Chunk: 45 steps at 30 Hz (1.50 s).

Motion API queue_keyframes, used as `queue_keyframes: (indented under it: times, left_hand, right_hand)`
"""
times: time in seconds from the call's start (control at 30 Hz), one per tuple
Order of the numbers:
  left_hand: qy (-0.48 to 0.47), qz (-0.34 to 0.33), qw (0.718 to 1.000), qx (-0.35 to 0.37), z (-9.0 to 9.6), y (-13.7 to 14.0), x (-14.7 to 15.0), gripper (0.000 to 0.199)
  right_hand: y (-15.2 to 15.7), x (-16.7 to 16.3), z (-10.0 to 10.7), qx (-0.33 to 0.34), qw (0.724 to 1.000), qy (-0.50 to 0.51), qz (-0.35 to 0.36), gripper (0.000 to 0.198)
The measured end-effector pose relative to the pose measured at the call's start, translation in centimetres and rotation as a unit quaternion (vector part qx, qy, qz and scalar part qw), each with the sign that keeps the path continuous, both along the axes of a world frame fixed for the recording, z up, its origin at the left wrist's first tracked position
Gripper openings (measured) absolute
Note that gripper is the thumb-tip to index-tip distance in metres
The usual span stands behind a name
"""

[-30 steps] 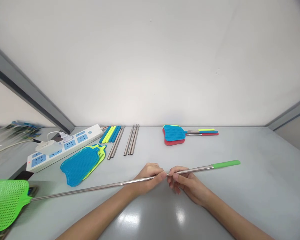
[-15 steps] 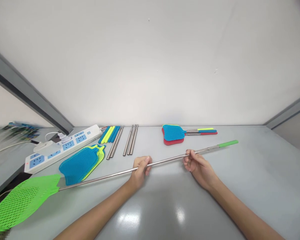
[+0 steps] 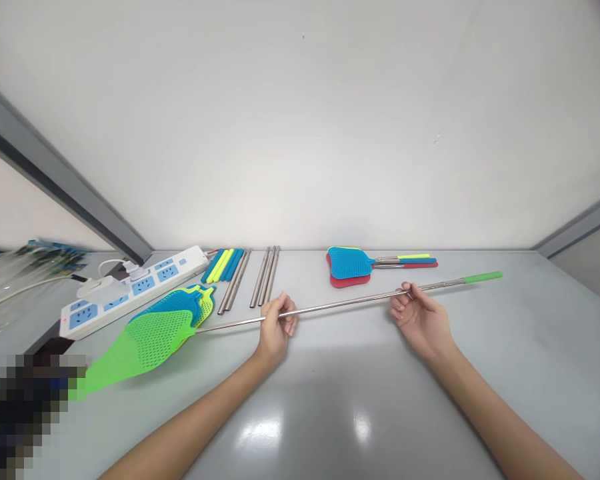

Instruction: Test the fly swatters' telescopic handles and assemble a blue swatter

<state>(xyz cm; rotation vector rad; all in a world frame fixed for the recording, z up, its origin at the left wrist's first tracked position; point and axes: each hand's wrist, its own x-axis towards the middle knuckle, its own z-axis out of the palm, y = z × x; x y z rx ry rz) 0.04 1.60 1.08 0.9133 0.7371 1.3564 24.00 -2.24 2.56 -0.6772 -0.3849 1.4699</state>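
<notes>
A long fly swatter (image 3: 340,305) with a green mesh head and a green grip lies across both my hands, its metal rod drawn out. My left hand (image 3: 276,327) is closed round the rod nearer the head. Further along, my right hand (image 3: 420,317) pinches the rod short of the green grip. The green head hangs over a pile of blue and yellow swatter heads (image 3: 207,300) at the left and hides part of it; its far end runs into a pixelated patch.
A white power strip (image 3: 135,293) with plugs lies at the left. Behind my left hand are blue and yellow grips (image 3: 223,265) and several metal rods (image 3: 266,277). Assembled swatters (image 3: 350,263) are stacked near the wall. Plastic packaging (image 3: 35,273) is at far left.
The swatter has moved to the right, its green head now over the blue and yellow heads. My right hand has moved right, farther from my left, still on the rod.
</notes>
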Motion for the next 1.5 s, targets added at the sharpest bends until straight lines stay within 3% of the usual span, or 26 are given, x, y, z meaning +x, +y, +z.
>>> queue_keyframes:
  times: [0.3,0.5,0.63,0.9,1.27,1.5]
  left_hand:
    - [0.073,-0.029,0.997,-0.004,-0.2,-0.1,-0.1,0.040]
    - [0.212,-0.116,0.970,0.014,-0.6,-0.3,-0.1,0.043]
    - [0.234,-0.126,0.964,0.009,-0.5,-0.2,-0.1,0.044]
    - [0.337,-0.158,0.925,0.075,0.5,-0.7,-0.1,0.047]
    - [0.273,-0.154,0.948,0.050,0.3,-0.5,-0.2,0.042]
    - [0.140,-0.066,0.987,0.033,-0.3,-0.4,-0.3,0.049]
  right_hand:
    - [0.0,0.1,-0.2,-0.004,1.000,0.004,0.001,0.017]
    - [-1.0,-2.0,0.2,-0.013,0.991,-0.093,0.093,0.019]
    - [-1.6,-3.2,0.3,-0.010,0.975,-0.156,0.161,0.017]
    - [-1.8,-3.3,0.4,-0.008,0.963,-0.192,0.187,0.017]
    - [-1.7,-3.4,0.5,-0.033,0.967,-0.178,0.179,0.021]
    - [-1.4,-3.1,0.4,-0.045,0.975,-0.153,0.155,0.018]
